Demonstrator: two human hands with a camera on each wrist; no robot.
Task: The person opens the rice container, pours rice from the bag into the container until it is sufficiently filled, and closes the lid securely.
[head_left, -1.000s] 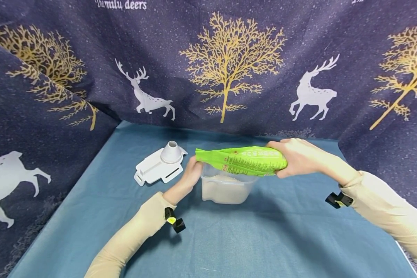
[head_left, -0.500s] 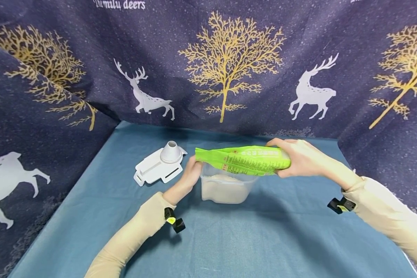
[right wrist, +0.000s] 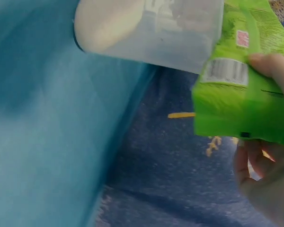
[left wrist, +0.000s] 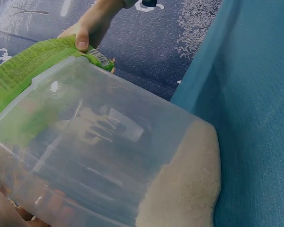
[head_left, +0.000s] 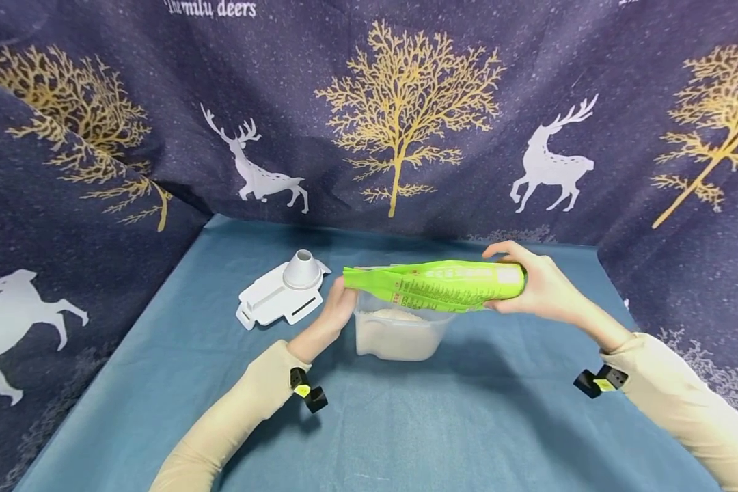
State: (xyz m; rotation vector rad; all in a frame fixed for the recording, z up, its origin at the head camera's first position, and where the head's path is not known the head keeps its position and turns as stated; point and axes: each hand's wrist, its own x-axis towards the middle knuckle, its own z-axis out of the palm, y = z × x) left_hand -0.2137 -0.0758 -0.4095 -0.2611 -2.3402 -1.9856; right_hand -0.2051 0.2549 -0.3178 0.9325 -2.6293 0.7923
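A green printed bag (head_left: 436,283) lies sideways across the mouth of a clear plastic container (head_left: 400,338), its narrow end to the left. White grains like rice (left wrist: 184,184) cover the container's bottom. My right hand (head_left: 538,283) holds the bag's right end; thumb and fingers sit on opposite sides near the barcode (right wrist: 226,71). My left hand (head_left: 335,314) grips the container's left side near the rim, beside the bag's narrow end. Its fingers (left wrist: 57,203) show at the container's wall in the left wrist view; the bag hides some of them in the head view.
A white lid (head_left: 277,297) with a cone-shaped white piece (head_left: 304,268) on it lies left of the container. Blue cloth (head_left: 418,430) covers the table. A dark curtain (head_left: 344,102) with deer and tree prints hangs behind and along the sides.
My right hand has shifted slightly right along the bag, its fingers spread wider over the end. The bag's right end has moved a little right and looks flatter. The left hand stays put.
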